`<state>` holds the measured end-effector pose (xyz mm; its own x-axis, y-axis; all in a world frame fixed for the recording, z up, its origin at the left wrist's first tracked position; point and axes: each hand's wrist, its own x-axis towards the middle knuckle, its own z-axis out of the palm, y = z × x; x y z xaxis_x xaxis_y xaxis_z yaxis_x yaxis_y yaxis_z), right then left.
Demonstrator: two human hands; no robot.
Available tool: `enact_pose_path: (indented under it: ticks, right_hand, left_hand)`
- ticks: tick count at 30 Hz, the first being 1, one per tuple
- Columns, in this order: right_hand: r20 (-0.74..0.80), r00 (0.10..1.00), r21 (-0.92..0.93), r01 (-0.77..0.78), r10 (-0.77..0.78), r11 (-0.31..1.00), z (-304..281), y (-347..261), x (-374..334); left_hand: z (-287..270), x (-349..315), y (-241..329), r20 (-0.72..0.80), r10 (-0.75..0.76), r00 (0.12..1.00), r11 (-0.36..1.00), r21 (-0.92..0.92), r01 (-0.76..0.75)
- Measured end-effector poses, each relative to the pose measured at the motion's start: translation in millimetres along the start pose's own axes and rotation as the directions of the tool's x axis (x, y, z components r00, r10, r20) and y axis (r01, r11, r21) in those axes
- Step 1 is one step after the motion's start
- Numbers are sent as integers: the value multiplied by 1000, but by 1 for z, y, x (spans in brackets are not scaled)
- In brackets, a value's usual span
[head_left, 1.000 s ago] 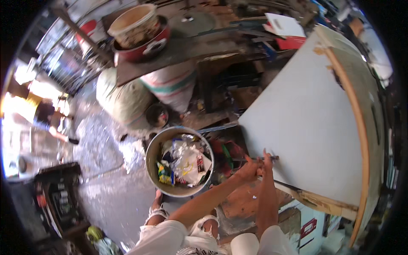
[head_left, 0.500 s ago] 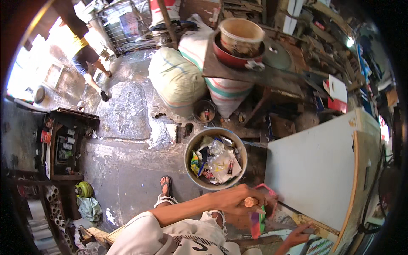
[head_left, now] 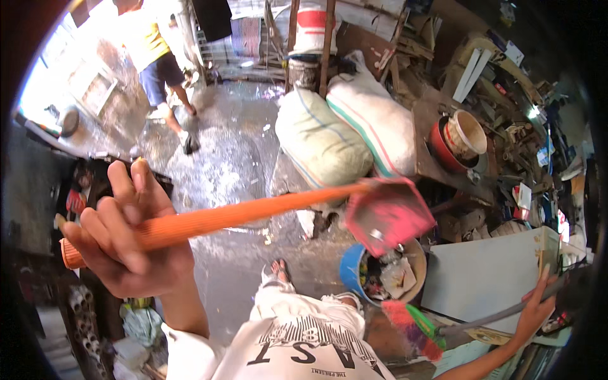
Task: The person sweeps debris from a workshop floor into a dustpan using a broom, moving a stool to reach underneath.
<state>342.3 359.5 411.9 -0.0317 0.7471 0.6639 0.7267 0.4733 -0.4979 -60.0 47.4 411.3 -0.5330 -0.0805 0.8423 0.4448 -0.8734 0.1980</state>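
The pink dustpan [head_left: 415, 218] hangs at the end of its orange handle [head_left: 253, 210], overlapping the bin [head_left: 352, 272] in view; it is probably light, stiff plastic, best held by the ribbed end, where the left grip [head_left: 158, 269] curls loosely, two fingers raised. The right grip [head_left: 537, 310] wraps the shaft of the broom [head_left: 411, 326], whose bristles look soft. The bin's rim and white cabinet [head_left: 481, 266] crowd the right; beyond stand bulky sacks [head_left: 323, 136] and a surface [head_left: 425, 123] bearing a red basin [head_left: 439, 144].
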Motion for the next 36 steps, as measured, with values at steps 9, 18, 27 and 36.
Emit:
enact_pose_path:
  ticks: [9,18,27,36]
  right_hand:
    - [30,1000,341,-18,8,940,71,-79,27]
    - [-141,987,518,144,-82,843,144,-116,3]
    - [476,865,718,-278,-159,638,174,-124,-17]
    - [392,898,795,-222,-200,565,163,-141,-40]
  left_hand:
    - [-64,-20,-18,-270,140,953,849,527,25]
    - [-25,-32,-22,-341,333,879,733,680,-14]
    - [-16,4,-93,-217,-219,951,671,674,308]
    - [-5,3,-77,-324,221,920,691,718,87]
